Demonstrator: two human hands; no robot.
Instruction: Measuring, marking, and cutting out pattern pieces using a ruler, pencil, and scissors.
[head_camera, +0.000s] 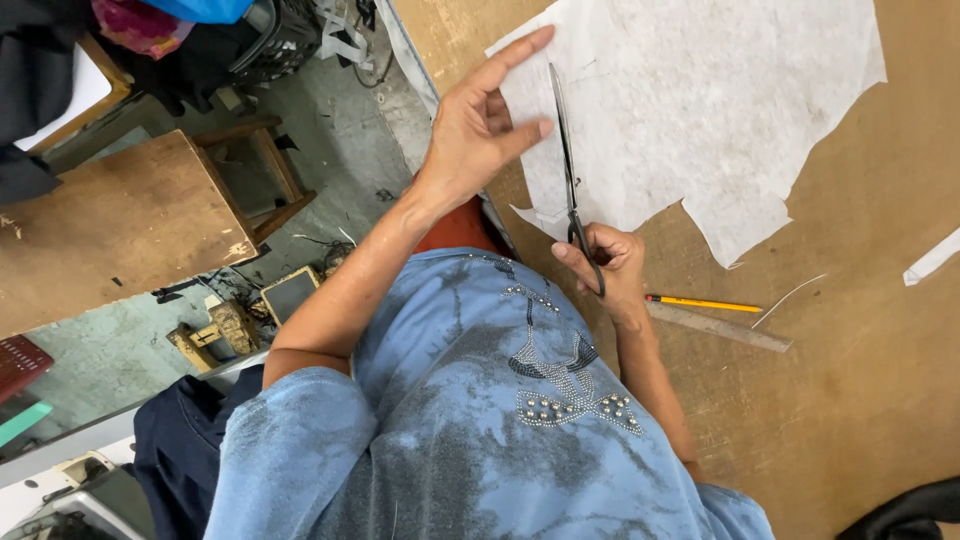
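While my right hand (610, 262) is gripping the scissors (570, 170), fingers curled tight through the handles, my left hand (480, 125) is pressing flat on the white sheet (700, 110), fingers spread apart. The blades are lying along the sheet's left part, seemingly closed, though that is hard to tell. A pencil (703, 303) and a ruler (720, 327) are lying on the table (850, 380) just beside my right hand.

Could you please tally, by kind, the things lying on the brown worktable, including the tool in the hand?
White fabric sheet: 1
Scissors, held in the right hand: 1
Yellow pencil: 1
Ruler: 1
White scrap strip: 1
Total: 5
The left hand presses flat on the sheet.
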